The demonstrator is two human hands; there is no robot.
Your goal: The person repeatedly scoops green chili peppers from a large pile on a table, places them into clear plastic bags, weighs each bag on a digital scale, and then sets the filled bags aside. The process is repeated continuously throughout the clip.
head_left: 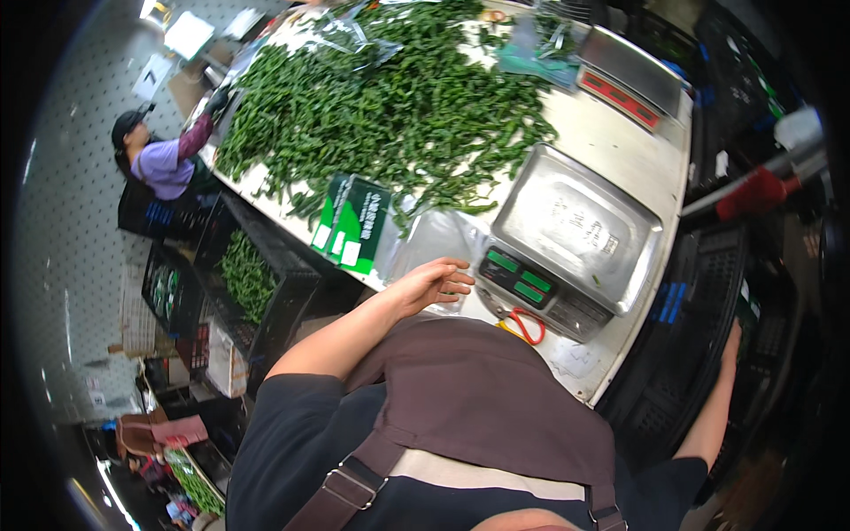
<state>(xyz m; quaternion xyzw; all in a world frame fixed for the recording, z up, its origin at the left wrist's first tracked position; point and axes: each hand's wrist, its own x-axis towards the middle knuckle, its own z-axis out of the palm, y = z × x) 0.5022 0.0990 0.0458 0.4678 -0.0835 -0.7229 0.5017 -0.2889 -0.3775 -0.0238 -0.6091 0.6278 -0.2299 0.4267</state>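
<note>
My left hand (438,283) hovers near the table's front edge, its fingers apart and slightly curled, with nothing in it. Beneath and beyond it lie clear plastic bags (435,242). Left of these are green printed packages (352,222). To its right stands a digital scale with a steel tray (578,229), and red-and-yellow-handled scissors (524,325) rest against the scale's front. A wide heap of green peppers (385,113) covers much of the white table. My right hand (733,338) reaches down at the far right into a dark crate; its fingers are mostly hidden, so its hold is unclear.
A second scale with a red panel (621,96) stands at the table's back right, beside green bags (531,63). Black plastic crates (697,305) are stacked at right. Crates at left hold green produce (246,275). A co-worker in a cap (159,162) works at the table's left side.
</note>
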